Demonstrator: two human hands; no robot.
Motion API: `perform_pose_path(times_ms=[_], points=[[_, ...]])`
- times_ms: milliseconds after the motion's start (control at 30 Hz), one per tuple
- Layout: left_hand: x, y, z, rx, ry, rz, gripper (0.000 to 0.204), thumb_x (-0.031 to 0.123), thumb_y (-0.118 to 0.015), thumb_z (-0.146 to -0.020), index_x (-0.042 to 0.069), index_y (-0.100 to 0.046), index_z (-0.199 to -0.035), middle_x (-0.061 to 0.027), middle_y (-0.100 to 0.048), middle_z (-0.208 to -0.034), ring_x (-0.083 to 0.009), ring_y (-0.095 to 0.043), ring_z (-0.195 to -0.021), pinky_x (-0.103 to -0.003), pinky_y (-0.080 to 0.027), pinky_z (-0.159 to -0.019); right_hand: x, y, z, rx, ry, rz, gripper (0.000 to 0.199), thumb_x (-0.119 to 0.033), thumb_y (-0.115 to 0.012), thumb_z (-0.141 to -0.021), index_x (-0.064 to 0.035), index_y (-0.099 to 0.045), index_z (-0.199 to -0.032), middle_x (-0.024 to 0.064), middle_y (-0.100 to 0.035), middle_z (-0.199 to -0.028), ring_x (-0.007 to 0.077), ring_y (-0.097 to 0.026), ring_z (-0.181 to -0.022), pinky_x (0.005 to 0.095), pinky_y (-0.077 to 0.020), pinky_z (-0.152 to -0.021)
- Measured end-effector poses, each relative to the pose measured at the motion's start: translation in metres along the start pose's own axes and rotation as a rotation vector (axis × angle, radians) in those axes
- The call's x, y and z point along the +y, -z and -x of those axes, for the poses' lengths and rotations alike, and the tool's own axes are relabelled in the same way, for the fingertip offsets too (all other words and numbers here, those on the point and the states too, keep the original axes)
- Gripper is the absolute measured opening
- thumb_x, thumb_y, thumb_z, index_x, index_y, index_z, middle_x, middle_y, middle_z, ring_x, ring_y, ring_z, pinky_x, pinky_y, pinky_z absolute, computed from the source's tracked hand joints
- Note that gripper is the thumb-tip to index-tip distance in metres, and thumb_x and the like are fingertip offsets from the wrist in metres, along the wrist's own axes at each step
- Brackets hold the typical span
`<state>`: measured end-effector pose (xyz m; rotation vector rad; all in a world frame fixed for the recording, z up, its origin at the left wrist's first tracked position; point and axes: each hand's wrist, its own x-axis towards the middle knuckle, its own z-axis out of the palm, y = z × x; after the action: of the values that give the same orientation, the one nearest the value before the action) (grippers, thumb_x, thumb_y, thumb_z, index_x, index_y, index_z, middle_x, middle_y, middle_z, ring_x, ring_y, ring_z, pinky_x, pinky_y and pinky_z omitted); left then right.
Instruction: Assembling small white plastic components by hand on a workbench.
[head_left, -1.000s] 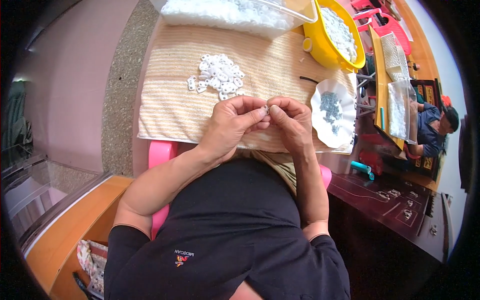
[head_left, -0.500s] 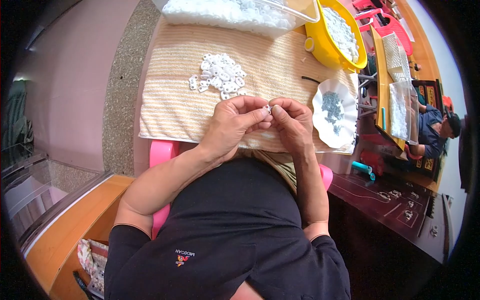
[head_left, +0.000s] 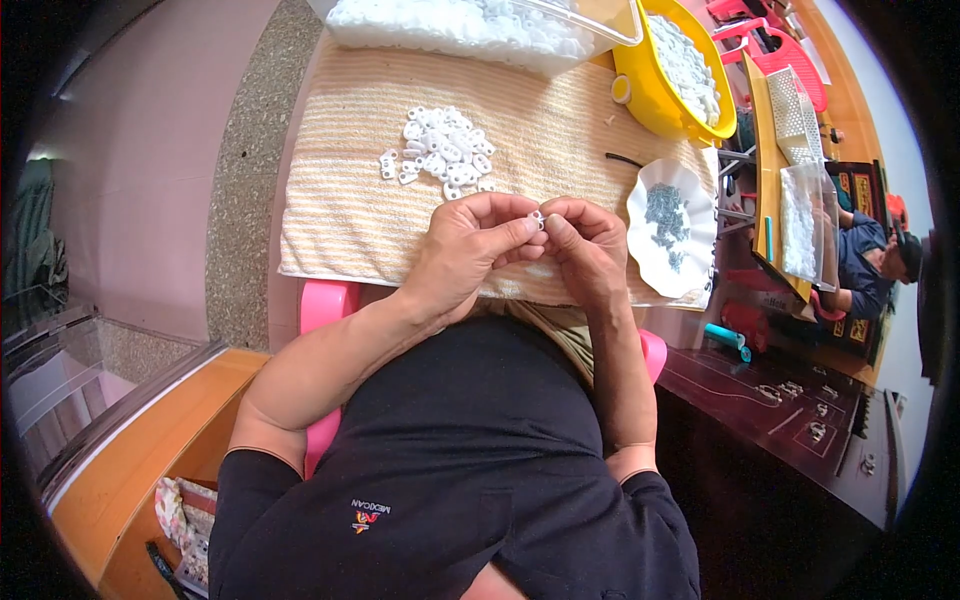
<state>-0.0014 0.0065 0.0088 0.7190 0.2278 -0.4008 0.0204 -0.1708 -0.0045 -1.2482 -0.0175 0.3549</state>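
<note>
My left hand [head_left: 470,250] and my right hand [head_left: 588,245] meet fingertip to fingertip over the near edge of a striped cream towel [head_left: 340,210]. Between them they pinch a small white plastic piece [head_left: 537,217]. A loose heap of the same white pieces [head_left: 440,152] lies on the towel just beyond my left hand. To the right of my right hand sits a white scalloped dish [head_left: 640,240] holding small grey metal parts [head_left: 662,212].
A clear bin of white pieces [head_left: 480,25] stands at the towel's far edge, a yellow bowl [head_left: 650,100] of more beside it. Another person in blue [head_left: 865,265] sits at far right. Pink chairs, clear bags and a dark board lie to the right.
</note>
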Motion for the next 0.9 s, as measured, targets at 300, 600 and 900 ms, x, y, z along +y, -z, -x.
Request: perform_pose_path(times_ms=[300,600,900], points=[[-0.0026,0.0008,0.0005,0.013,-0.005,0.002,0.015,0.003,-0.063,-0.089,-0.003,-0.063,-0.103,-0.0081,-0.068,-0.090,-0.0115,-0.065,-0.077,-0.024,-0.056,-0.073,-0.0004,0.0001,-0.0001,-0.028,0.049,0.093,0.011,-0.007,-0.066,-0.089,0.0011,-0.067,-0.096,0.0033,-0.068,-0.087,0.0078,-0.062,-0.077,0.0215,-0.0517,-0.071],[-0.0045,0.0020,0.0012,0.013,-0.030,-0.051,0.016,0.003,-0.065,-0.088,-0.004,-0.063,-0.102,-0.0086,-0.067,-0.090,-0.0116,-0.065,-0.076,-0.023,-0.055,-0.073,-0.0048,-0.0035,0.0002,-0.025,0.015,0.132,0.010,-0.008,-0.065,-0.089,0.0014,-0.068,-0.094,0.0041,-0.068,-0.084,0.0083,-0.062,-0.074,0.0213,-0.0514,-0.069],[-0.0052,0.0014,-0.0002,0.021,-0.051,-0.035,0.016,0.003,-0.064,-0.088,-0.004,-0.062,-0.102,-0.0092,-0.067,-0.091,-0.0120,-0.065,-0.077,-0.024,-0.056,-0.075,-0.0051,-0.0021,-0.0022,-0.059,-0.032,0.035,0.011,-0.005,-0.064,-0.090,0.0032,-0.067,-0.097,0.0055,-0.069,-0.084,0.0096,-0.063,-0.074,0.0225,-0.0528,-0.070]])
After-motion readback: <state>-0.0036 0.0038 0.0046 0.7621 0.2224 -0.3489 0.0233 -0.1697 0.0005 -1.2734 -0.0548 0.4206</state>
